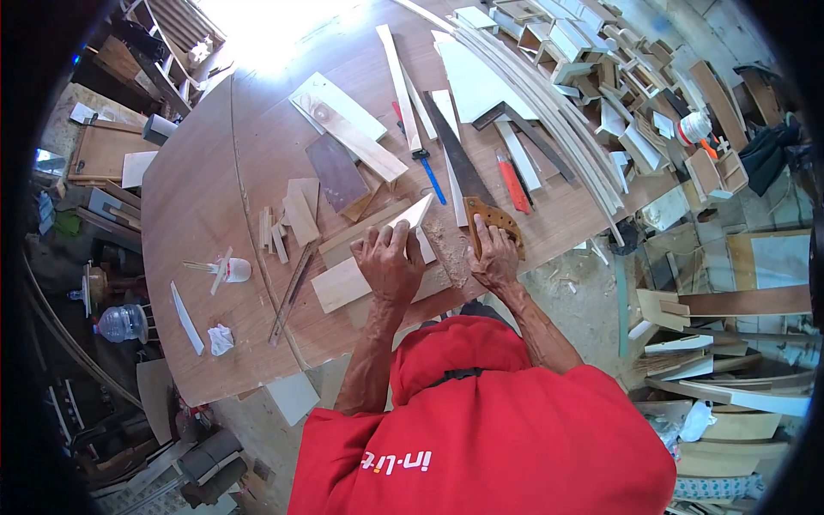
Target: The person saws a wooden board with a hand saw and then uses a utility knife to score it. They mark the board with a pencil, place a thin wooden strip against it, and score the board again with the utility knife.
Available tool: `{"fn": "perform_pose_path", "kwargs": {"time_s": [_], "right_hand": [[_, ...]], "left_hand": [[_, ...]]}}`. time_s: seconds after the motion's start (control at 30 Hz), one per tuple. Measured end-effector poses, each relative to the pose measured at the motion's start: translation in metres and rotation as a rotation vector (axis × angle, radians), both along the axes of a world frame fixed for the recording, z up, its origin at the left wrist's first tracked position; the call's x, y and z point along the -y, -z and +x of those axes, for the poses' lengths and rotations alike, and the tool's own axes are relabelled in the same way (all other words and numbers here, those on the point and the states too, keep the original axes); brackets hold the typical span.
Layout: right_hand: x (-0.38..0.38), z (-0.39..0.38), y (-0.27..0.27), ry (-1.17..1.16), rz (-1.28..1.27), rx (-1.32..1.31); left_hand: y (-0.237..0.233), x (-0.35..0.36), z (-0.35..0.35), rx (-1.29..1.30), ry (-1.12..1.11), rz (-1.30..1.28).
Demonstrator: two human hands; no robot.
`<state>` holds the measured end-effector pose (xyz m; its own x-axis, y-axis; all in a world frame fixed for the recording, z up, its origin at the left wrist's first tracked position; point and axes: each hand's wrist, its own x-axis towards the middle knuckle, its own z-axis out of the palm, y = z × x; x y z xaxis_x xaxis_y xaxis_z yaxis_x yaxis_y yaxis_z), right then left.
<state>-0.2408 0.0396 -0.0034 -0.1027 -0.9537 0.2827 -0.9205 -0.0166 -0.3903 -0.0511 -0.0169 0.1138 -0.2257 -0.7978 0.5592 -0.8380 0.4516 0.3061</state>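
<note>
My left hand (390, 260) is closed round a small pale wood piece (415, 213) above a light board (343, 287) near the table's front edge. To its right, my right hand (494, 256) has its fingers on the wooden handle (506, 225) of a handsaw (459, 159), whose dark blade points away across the table. Sawdust (451, 257) lies between the two hands. A red tool (512, 182) rests right of the saw, and a blue-handled tool (433, 178) lies to its left. Beyond the red tool is a dark metal square (538, 137).
The brown table (197, 215) bears wood offcuts (300, 210), a white-topped board (339, 103), a small container (233, 270) and crumpled white paper (221, 339). Long strips (549, 94) run along its right side. Wooden pieces (601, 51) are piled beyond.
</note>
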Motion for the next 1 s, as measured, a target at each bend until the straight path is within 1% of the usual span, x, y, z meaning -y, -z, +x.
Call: {"fn": "perform_pose_path", "kwargs": {"time_s": [0.13, 0.2, 0.33, 0.4, 0.43, 0.5, 0.53, 0.6, 0.63, 0.67, 0.73, 0.77, 0.8, 0.83, 0.9, 0.97, 1.0], "right_hand": [[-0.001, 0.003, 0.001, 0.038, 0.041, -0.031], [-0.002, 0.006, 0.001, 0.079, 0.017, -0.174], [-0.001, 0.007, -0.004, 0.102, 0.058, -0.151], [-0.001, 0.006, -0.013, 0.109, 0.060, -0.081], [-0.001, 0.003, -0.016, 0.118, 0.063, -0.085], [-0.002, -0.007, -0.022, 0.123, -0.001, -0.010], [0.000, -0.014, -0.024, 0.132, 0.001, -0.016], [0.007, -0.035, -0.028, 0.262, -0.096, 0.208], [0.014, -0.049, -0.026, 0.336, -0.044, 0.175], [0.021, -0.061, -0.024, 0.338, -0.043, 0.176], [0.037, -0.079, -0.022, 0.412, -0.028, -0.006], [0.045, -0.082, -0.019, 0.413, -0.020, -0.002], [0.052, -0.084, -0.017, 0.365, -0.005, -0.055], [0.057, -0.085, -0.016, 0.316, 0.013, -0.107], [0.065, -0.085, -0.011, 0.306, 0.087, -0.118], [0.077, -0.087, -0.001, 0.293, 0.179, -0.161], [0.081, -0.088, 0.001, 0.289, 0.185, -0.159]], "left_hand": [[0.003, -0.001, -0.004, -0.021, 0.026, 0.081], [0.002, -0.003, -0.003, -0.042, 0.020, 0.119], [-0.001, -0.003, -0.002, -0.022, 0.010, 0.176], [-0.002, -0.004, -0.003, -0.032, 0.018, 0.187], [-0.003, -0.005, -0.002, -0.038, 0.028, 0.186], [-0.005, -0.007, -0.003, -0.051, 0.055, 0.188], [-0.007, -0.010, -0.001, -0.020, 0.074, 0.222], [-0.011, -0.014, 0.001, 0.011, 0.097, 0.253], [-0.012, -0.017, 0.003, 0.074, 0.102, 0.298], [-0.013, -0.019, 0.004, 0.138, 0.105, 0.345], [-0.010, -0.022, 0.005, 0.150, 0.128, 0.360], [-0.007, -0.025, 0.006, 0.161, 0.149, 0.375], [-0.003, -0.027, 0.007, 0.168, 0.149, 0.383], [0.003, -0.030, 0.009, 0.176, 0.162, 0.471], [0.014, -0.035, 0.013, 0.218, 0.182, 0.612], [0.025, -0.038, 0.018, 0.228, 0.186, 0.616], [0.030, -0.040, 0.019, 0.230, 0.194, 0.609]]}}
